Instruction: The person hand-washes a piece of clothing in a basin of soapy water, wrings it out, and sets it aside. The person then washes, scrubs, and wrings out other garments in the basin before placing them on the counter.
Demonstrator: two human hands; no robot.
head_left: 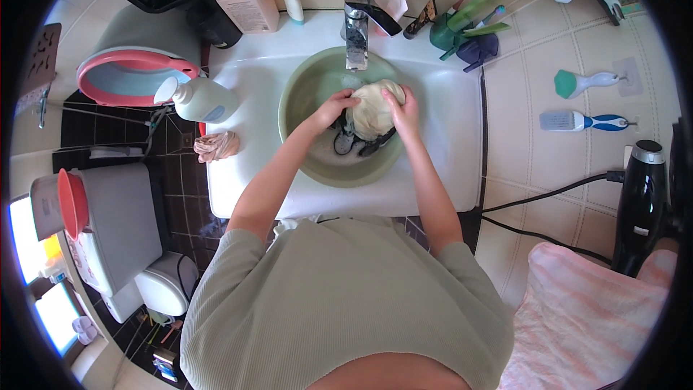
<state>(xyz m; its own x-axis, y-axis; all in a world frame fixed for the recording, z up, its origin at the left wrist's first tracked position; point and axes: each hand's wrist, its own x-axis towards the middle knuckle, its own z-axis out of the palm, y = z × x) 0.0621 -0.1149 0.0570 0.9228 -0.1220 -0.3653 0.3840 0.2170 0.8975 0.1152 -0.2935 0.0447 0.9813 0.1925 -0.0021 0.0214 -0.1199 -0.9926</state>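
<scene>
Over a pale green basin (pixel 286 119) in the white sink (pixel 249 137), both my hands hold a bunched cream cloth (pixel 372 110). My left hand (pixel 336 107) pinches its left side. My right hand (pixel 403 110) grips the right side, thumb on top and its other fingers partly hidden. Below the bundle, dark cloth with thin black straps (pixel 346 143) lies in the basin, in what looks like shallow, slightly foamy water. How the dark and cream pieces join, I cannot tell. The chrome faucet (pixel 356 40) reaches over the basin's far rim.
A white pump bottle (pixel 206 101) and a crumpled beige cloth (pixel 216 146) rest on the sink's left side. Behind stands a pink box (pixel 247 9). A green holder (pixel 447 32) is at the back right. A black hair dryer (pixel 641 206) and pink towel (pixel 577 318) hang rightward.
</scene>
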